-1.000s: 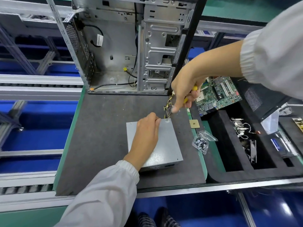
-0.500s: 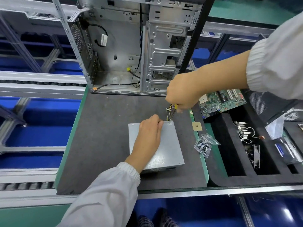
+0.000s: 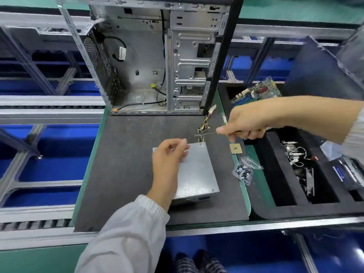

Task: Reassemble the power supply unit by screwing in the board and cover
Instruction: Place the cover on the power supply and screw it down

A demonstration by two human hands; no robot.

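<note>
Right hand [image 3: 244,126]: grasping a screwdriver [image 3: 208,133], fingers curling round the handle, the thin metal shaft lying roughly level and pointing left, its tip hovering just beyond the far right corner of the power supply unit [image 3: 194,170]. Left hand [image 3: 167,158]: holding nothing, fingers loosely bending and relaxed, hovering over the far left part of the unit's top cover; whether it is touching the cover cannot be told. Both arms are wearing white sleeves with elastic cuffs. Power supply unit: a plain grey metal box, lying flat on the dark mat [image 3: 126,164] covering the tabletop, near the middle. A bundle of coloured wires [image 3: 204,125] is rising from its far right corner, ending in a pale connector close to the open computer case [image 3: 157,62], which is standing upright at the mat's far edge with its bare interior facing the viewer. Right of the unit, a small tan square chip [image 3: 235,148] is lying at the mat's edge, and a clear plastic packet of screws [image 3: 244,171] is sitting just nearer. Further right, a black foam tray [image 3: 262,174] is holding cables and metal parts in its compartments, with a green circuit board [image 3: 258,91] resting at its far end.
</note>
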